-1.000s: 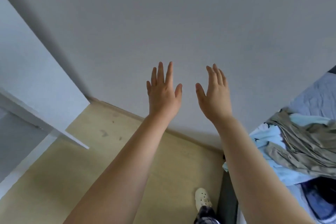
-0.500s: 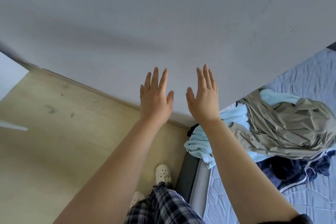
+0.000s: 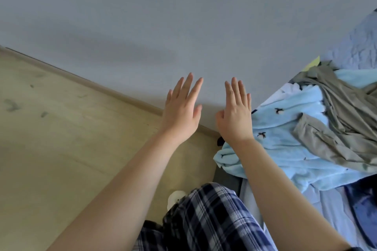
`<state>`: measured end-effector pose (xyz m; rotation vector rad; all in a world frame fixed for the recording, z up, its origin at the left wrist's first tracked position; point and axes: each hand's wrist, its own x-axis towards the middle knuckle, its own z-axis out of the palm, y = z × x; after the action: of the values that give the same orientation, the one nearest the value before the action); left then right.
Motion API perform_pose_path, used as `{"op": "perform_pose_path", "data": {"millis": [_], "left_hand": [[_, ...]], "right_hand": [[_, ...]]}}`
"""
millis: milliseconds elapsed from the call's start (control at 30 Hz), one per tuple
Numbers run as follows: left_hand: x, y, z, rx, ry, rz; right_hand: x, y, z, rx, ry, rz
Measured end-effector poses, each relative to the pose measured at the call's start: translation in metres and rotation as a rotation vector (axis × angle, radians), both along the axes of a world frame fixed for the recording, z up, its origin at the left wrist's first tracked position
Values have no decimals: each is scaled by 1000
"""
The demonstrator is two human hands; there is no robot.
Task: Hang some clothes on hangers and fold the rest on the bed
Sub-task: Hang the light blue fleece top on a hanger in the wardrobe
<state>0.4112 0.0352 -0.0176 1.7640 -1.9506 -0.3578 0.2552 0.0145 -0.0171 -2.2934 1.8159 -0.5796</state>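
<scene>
My left hand [image 3: 182,106] and my right hand [image 3: 235,112] are stretched out in front of me, fingers straight, holding nothing. A heap of clothes lies on the bed [image 3: 330,212] at the right: a light blue fleece garment [image 3: 285,140] with small dark bird prints, a grey-olive garment [image 3: 334,122] draped over it, and a dark navy piece [image 3: 361,204] at the lower right. My right hand is just left of the blue garment, not touching it. No hanger shows.
A plain grey wall [image 3: 183,16] fills the upper view and meets the light wooden floor [image 3: 61,138] at a skirting board. My plaid trousers [image 3: 204,220] and a white shoe [image 3: 175,197] are below, beside the bed's edge.
The view has swung right and down, bringing more of the bed and clothes heap into sight. Both hands stay raised and empty, now closer to the blue garment.
</scene>
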Motion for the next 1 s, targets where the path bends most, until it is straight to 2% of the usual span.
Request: {"op": "perform_pose_path", "data": {"millis": [233, 333, 400, 467, 533, 667, 800, 900, 1000], "left_hand": [[-66, 37, -55, 4, -43, 58], [-113, 59, -58, 107, -19, 88], [-144, 71, -60, 202, -16, 89], [-173, 77, -64, 331, -15, 86], [-198, 81, -70, 480, 5, 123], [-236, 96, -96, 679, 308, 190], [-225, 103, -123, 592, 237, 110], [-201, 103, -132, 570, 193, 94], [-195, 99, -130, 574, 277, 73]], "right_hand": [[-89, 26, -57, 49, -24, -97], [-139, 54, -69, 197, -32, -110], [-168, 71, -81, 345, 28, -94], [-192, 84, -95, 496, 113, -98], [-211, 96, -109, 587, 118, -131], [-230, 103, -135, 464, 164, -125], [-225, 83, -140, 417, 221, -168], [-224, 74, -134, 430, 127, -223], [-228, 68, -121, 544, -168, -200]]}}
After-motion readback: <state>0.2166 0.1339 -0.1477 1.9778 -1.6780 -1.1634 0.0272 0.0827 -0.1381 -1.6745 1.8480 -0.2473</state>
